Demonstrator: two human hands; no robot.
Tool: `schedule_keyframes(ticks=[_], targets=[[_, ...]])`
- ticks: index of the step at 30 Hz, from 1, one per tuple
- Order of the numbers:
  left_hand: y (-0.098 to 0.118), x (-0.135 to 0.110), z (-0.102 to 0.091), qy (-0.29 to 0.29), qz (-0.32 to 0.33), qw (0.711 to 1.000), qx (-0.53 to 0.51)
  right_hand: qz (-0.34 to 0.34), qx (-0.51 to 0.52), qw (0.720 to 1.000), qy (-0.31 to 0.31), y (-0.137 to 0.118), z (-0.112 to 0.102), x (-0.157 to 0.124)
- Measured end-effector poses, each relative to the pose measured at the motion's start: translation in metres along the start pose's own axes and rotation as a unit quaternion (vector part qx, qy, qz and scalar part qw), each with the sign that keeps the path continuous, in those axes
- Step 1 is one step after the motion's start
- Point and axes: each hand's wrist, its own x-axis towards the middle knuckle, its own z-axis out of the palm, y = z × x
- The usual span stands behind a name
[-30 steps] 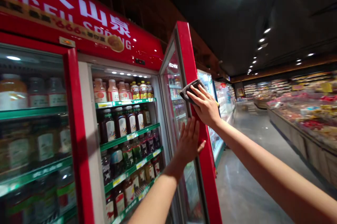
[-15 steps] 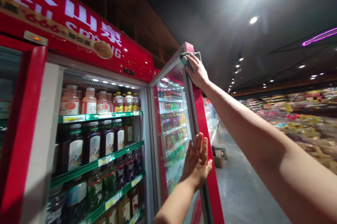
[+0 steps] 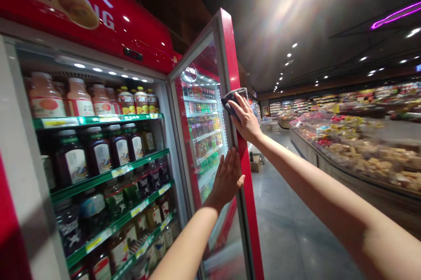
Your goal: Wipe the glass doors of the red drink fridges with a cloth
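Note:
A red-framed glass cooler door (image 3: pixel 233 52) stands swung open. My right hand (image 3: pixel 246 118) presses a dark grey cloth (image 3: pixel 234 95) against the upper part of its edge, with the fingers laid over the cloth. Lower down, my left hand (image 3: pixel 227 179) rests flat on the door's inner side near the edge, fingers stretched and nothing held. Reflections of lit drink shelves show in the glass panel (image 3: pixel 204 126).
To the left is the open drinks cooler (image 3: pixel 166 109), with bottles (image 3: pixel 101 150) on green-edged shelves (image 3: pixel 112 174). On the right, a long display counter (image 3: pixel 315 157) holds packaged goods beside the grey floor (image 3: pixel 279 210). A cardboard box (image 3: pixel 255 164) sits behind the door.
My right hand has slid down the door edge with the cloth, from near the top corner. My left hand stays flat on the door. The view has shifted right.

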Motion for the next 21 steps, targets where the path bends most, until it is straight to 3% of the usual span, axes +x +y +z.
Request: schedule_keyframes(ticks=[4, 8, 11, 14, 17, 21], targets=[[0.004, -0.025, 0.005, -0.002, -0.024, 1.0, -0.018, 0.036, 0.017, 0.999, -0.02, -0.013, 0.007, -0.077], [0.008, -0.046, 0.01, -0.014, -0.05, 0.998, -0.04, 0.104, 0.022, 0.993, -0.044, -0.032, 0.018, -0.177], [0.016, -0.06, 0.01, -0.059, -0.059, 0.996, -0.03, 0.155, 0.03, 0.985, -0.062, -0.052, 0.031, -0.263], [0.024, -0.075, 0.012, -0.11, -0.022, 0.993, -0.021, 0.2, 0.034, 0.977, -0.068, -0.072, 0.044, -0.334], [0.03, -0.094, 0.02, -0.133, 0.031, 0.989, -0.051, 0.236, 0.032, 0.969, -0.068, -0.09, 0.053, -0.379], [0.035, -0.125, 0.04, -0.139, 0.086, 0.981, -0.107, 0.263, 0.019, 0.962, -0.069, -0.112, 0.065, -0.415]])
